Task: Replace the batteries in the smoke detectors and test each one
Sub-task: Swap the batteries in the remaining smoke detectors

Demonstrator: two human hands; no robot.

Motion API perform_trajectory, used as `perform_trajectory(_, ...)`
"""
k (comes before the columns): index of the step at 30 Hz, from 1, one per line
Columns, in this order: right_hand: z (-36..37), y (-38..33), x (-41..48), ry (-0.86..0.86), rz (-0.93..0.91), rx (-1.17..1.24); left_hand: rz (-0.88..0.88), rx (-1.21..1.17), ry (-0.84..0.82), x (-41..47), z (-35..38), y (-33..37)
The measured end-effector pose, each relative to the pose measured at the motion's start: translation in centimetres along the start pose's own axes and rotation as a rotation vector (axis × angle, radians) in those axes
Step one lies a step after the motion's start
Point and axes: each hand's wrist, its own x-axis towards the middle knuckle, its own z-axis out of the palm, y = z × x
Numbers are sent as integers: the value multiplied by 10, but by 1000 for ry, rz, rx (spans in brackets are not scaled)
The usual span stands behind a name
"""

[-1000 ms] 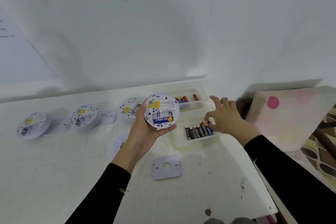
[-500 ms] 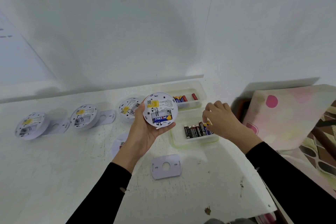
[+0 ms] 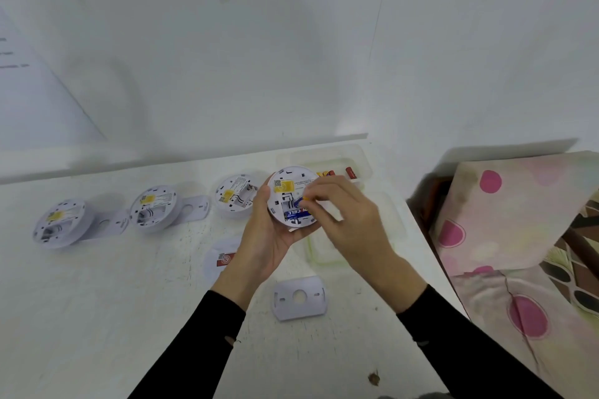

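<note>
L hand [image 3: 269,236] gripped the smoke detector [image 3: 293,194], back side up, above the counter [image 3: 129,317]. One blue battery [image 3: 296,213] sat in its compartment. R hand [image 3: 343,220] pinched a 2nd battery [image 3: 299,202] w/ fingertips, at the slot just above the 1st. Three other detectors [image 3: 154,209] lay open in a row to the left. A mounting plate [image 3: 299,297] lay between the forearms.
</note>
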Motion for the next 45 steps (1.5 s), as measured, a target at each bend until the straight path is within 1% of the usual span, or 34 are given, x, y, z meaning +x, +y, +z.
perform_trajectory(3,14,6,-6,-41,-226,-155,-43,-23,-20,-1,-1,0)
perform_trajectory(7,18,14,-10,-66,-333,-281,-89,-19,-15,-1,-4,-1)
perform_trajectory(10,18,21,-9,-106,-376,-264,-109,-4,-31,-4,-4,-2)
perform_trajectory(11,18,23,-9,-141,-356,-255,-107,3,-39,-4,-5,-3)
perform_trajectory(13,19,27,-10,-187,-250,-242,-94,21,-61,-4,-4,-3)
perform_trajectory(15,16,28,-10,-176,-140,-173,-95,3,-82,-7,-3,-2)
perform_trajectory(17,9,25,-7,-159,31,4,-99,-41,-122,-9,-2,2)
perform_trajectory(20,-6,25,-7,-190,444,293,-65,-40,-155,-11,-5,4)
perform_trajectory(22,-12,25,-7,-232,676,554,-34,-25,-159,-11,-7,4)
perform_trajectory(24,-16,24,-7,-251,837,784,-20,-10,-165,-12,-7,4)
perform_trajectory(26,-17,23,-5,-237,879,845,0,16,-163,-14,-7,4)
perform_trajectory(32,-15,23,-4,-172,923,848,58,70,-128,-13,-7,1)
perform_trajectory(35,-13,21,-4,-171,925,846,90,104,-100,-13,-6,1)
perform_trajectory(40,-12,20,-6,-152,927,870,170,244,-40,-11,-6,-3)
perform_trajectory(42,-12,19,-6,-147,922,912,181,276,-19,-10,-6,-5)
perform_trajectory(44,-11,18,-9,-144,902,954,181,287,-6,-10,-8,-4)
perform_trajectory(45,-10,17,-12,-140,871,910,183,280,-2,-10,-9,-2)
